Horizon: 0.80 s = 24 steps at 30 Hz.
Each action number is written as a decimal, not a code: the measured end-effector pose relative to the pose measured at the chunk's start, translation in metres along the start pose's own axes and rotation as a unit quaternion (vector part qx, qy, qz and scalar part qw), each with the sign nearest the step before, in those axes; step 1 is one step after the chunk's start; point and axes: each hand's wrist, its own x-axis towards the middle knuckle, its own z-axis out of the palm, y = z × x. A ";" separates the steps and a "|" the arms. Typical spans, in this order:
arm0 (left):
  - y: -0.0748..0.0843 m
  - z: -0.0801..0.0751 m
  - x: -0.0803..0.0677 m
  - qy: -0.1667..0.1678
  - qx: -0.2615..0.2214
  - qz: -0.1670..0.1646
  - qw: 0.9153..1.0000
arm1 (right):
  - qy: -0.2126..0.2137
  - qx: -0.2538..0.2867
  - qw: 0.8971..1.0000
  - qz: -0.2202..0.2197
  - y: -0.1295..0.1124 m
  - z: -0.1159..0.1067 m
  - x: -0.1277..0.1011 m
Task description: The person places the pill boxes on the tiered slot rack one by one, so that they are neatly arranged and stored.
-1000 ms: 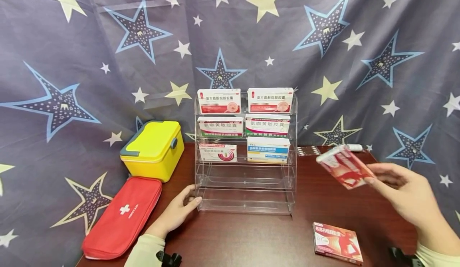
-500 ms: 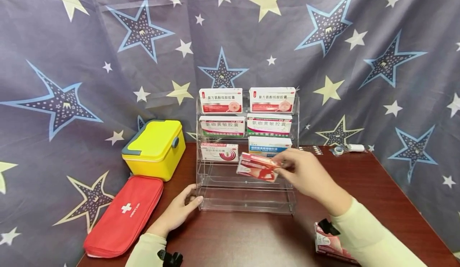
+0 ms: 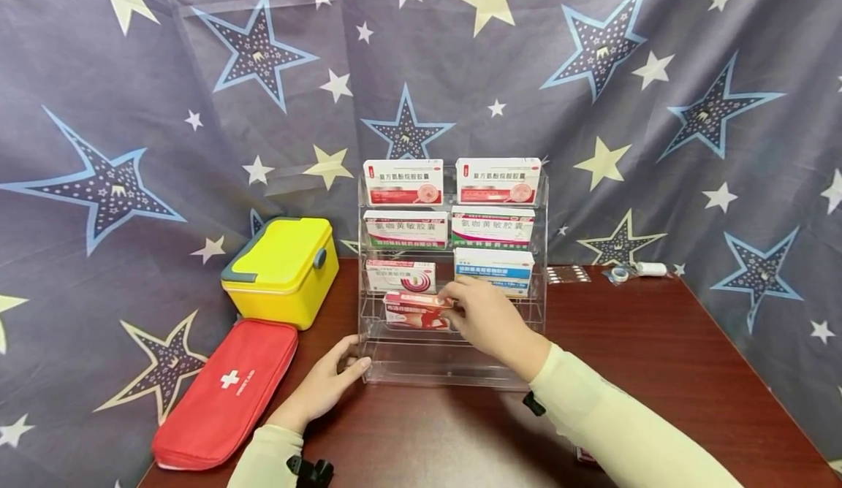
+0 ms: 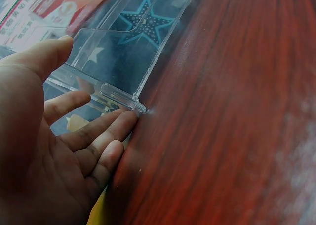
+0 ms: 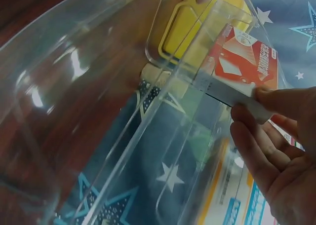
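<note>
A clear acrylic display rack stands on the table, its upper tiers holding several medicine boxes. My left hand holds the rack's lower left corner; in the left wrist view the clear edge runs between thumb and fingers. My right hand pinches the right end of a red-and-white medicine box, thumb against fingers. This box is at the left of the fourth tier, under a white box with pink rings. A blue, white and yellow box is just above my right hand, partly covered by it.
A yellow case and a red first-aid pouch lie left of the rack. Under my right sleeve, the edge of another red box shows. Blister packs and a white roll lie at the back right. A star-patterned curtain hangs behind.
My right hand has carried the red-and-white box from the right of the table leftward to the rack's fourth tier. My left hand has stayed at the rack's corner.
</note>
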 end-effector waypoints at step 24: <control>-0.003 0.002 -0.001 0.009 -0.008 0.019 1.000 | -0.001 0.063 0.998 0.001 -0.007 0.027 0.012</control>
